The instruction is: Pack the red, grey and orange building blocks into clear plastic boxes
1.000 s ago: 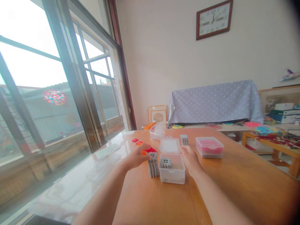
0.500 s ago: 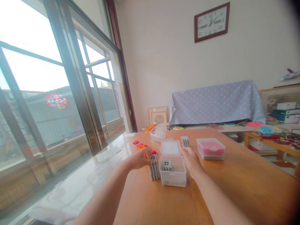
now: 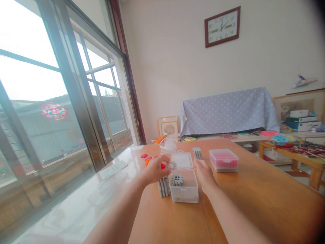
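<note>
My left hand (image 3: 155, 171) pinches a small grey plastic piece (image 3: 172, 165) and holds it above the left side of an open clear box (image 3: 183, 190). More grey pieces (image 3: 176, 180) lie inside that box. A stack of grey pieces (image 3: 163, 187) stands on the table against the box's left wall, just under my left hand. My right hand (image 3: 204, 173) rests against the box's right side, fingers together and partly curled. The box's lid (image 3: 181, 160) lies flat behind it.
Red and orange pieces (image 3: 146, 158) lie behind my left hand. A clear box of pink pieces (image 3: 223, 160) stands to the right, another grey stack (image 3: 197, 153) behind the lid. A clear tray (image 3: 106, 184) and a window are at left. The wooden table (image 3: 254, 203) stretches right.
My left hand has lifted off the grey stack with one grey piece and moved right, over the open box. My right hand has stayed beside the box.
</note>
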A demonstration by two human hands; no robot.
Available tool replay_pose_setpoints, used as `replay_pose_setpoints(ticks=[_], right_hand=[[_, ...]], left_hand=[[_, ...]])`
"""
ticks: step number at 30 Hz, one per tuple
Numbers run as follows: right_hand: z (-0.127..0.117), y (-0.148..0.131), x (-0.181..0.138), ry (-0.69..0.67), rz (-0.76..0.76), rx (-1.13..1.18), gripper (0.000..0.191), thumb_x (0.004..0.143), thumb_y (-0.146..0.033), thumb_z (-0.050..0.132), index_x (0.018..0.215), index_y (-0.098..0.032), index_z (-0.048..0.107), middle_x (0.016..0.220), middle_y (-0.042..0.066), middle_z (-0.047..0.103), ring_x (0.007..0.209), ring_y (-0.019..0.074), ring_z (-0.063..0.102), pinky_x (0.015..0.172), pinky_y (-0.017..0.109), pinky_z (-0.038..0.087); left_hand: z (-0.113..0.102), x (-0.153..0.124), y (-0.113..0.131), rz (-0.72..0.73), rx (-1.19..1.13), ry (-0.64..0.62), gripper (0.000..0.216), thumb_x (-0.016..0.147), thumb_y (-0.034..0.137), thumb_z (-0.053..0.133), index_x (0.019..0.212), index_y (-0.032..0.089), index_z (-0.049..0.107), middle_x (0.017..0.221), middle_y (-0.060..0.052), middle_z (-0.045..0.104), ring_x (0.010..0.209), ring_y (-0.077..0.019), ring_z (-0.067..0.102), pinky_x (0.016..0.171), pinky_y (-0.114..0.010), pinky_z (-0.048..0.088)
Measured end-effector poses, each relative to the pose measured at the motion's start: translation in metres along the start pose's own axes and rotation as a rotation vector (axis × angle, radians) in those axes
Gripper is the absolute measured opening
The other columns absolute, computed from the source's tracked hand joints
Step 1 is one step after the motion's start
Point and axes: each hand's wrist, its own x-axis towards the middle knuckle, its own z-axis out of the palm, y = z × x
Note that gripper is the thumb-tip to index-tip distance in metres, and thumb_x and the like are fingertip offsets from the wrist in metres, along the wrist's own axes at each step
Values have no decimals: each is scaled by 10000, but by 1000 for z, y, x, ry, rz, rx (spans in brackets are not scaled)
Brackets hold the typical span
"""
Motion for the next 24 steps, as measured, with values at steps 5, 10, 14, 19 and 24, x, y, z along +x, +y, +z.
replay_pose_setpoints(ticks=[5,10,14,19,24], right_hand=[[-1,-5,1,45,9,-3,420,781,-575,605,981,-212,669,1026,69,742,989,255,677,832,328,498],[-4,-9,3,76,62,-11,384,805,-574,560,934,-234,683,1014,74,745,938,268,675,714,347,486],[-4,-9,3,65,80,-4,383,817,-581,550,901,-233,683,932,72,741,840,255,664,660,346,465],[-2,-12,0,7,98,14,415,812,-613,545,898,-228,671,863,50,719,786,224,649,666,323,461],[-2,-12,-1,2,112,-21,422,808,-643,543,833,-233,642,790,27,693,733,201,623,663,309,454]], left_hand=[[40,13,22,36,67,-26,466,710,366,764,1152,258,666,1060,-59,642,1027,-243,593,891,-342,487],[65,19,36,32,121,-96,415,712,395,751,1103,280,671,1029,-47,664,1050,-262,583,893,-350,480],[73,21,37,11,139,-134,419,706,384,748,1106,295,662,1066,-33,678,1051,-260,587,906,-354,477],[69,19,44,-3,253,-152,410,703,377,745,1100,313,661,1067,-28,685,1099,-275,573,938,-381,453],[64,18,51,-16,322,-169,411,687,409,761,1080,314,685,1003,-51,669,1082,-298,577,956,-419,435]])
